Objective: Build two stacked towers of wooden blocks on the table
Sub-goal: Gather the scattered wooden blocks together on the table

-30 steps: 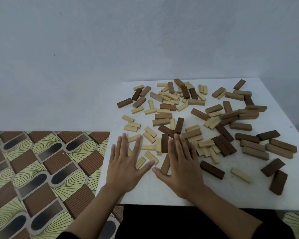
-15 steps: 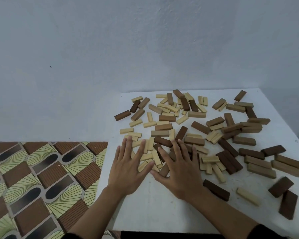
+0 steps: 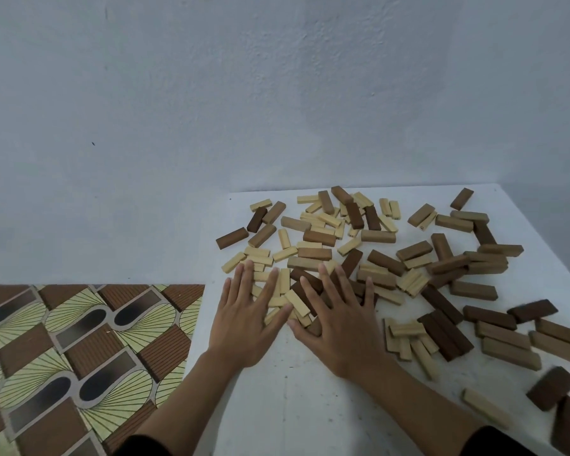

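No towers yet: wooden blocks (image 3: 316,238) are lying loose on the surface (image 3: 310,406), left grip (image 3: 244,327) and right grip (image 3: 346,337) pressing flat and spread on the pile's near edge.

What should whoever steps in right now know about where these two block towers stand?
The left hand is open and flat, fingers spread, pressing on pale blocks at the heap's near left edge.
The right hand is open and flat on dark blocks beside it.
All the wooden blocks lie loose and jumbled across the white table, with strays toward its near right corner.
Done: nothing stacked, no tower begun.
Left: both towers, from the first layer up.
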The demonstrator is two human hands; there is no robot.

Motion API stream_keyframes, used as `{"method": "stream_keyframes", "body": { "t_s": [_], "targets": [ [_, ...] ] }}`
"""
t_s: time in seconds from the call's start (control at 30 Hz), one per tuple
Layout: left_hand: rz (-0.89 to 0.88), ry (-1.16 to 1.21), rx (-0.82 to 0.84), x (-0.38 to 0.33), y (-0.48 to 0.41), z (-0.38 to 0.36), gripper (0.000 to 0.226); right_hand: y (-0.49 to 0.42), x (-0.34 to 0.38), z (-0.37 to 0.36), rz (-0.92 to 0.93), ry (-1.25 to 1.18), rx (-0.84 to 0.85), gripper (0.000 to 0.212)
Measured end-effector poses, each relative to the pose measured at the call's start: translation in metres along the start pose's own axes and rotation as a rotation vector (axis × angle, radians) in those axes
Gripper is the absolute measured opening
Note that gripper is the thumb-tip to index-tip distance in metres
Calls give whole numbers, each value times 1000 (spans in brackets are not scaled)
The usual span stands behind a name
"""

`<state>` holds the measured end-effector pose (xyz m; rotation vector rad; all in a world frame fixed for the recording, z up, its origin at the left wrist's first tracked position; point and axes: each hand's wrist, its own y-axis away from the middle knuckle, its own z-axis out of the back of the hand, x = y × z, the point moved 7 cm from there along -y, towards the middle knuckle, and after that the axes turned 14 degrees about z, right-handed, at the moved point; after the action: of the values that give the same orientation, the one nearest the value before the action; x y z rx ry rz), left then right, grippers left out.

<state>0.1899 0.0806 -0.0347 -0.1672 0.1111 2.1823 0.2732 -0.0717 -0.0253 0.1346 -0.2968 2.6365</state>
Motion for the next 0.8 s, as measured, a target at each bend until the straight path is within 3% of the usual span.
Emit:
{"method": "stream_keyframes", "body": {
  "t_s": [0.2, 0.3, 0.47, 0.53, 0.57, 0.63, 0.73, 0.8],
  "targets": [
    [-8, 61, -1, -1, -11, -2, 66, -10, -6, -1, -20, -5, -26, 74],
    [-15, 247, -8, 1, -8, 11, 65, -11, -7, 0, -10, -1, -48, 73],
    [117, 450, -238, 25, -28, 41, 54, -14, -8, 4, -20, 12, -66, 76],
    [48, 339, -249, 31, -46, 42, 43, -16, -10, 4, -37, 13, -64, 80],
    [-7, 258, -169, 30, -54, 33, 40, -16, -11, 3, -43, 14, -57, 83],
    [-55, 97, -67, 31, -68, 17, 47, -17, -13, 1, -47, 10, -50, 86],
    [177, 133, -25, 41, -80, 8, 75, -17, -13, 0, -36, 14, -49, 87],
    [111, 74, -44, 31, -78, 5, 82, -18, -13, 1, -31, 15, -53, 86]
  ]
}}
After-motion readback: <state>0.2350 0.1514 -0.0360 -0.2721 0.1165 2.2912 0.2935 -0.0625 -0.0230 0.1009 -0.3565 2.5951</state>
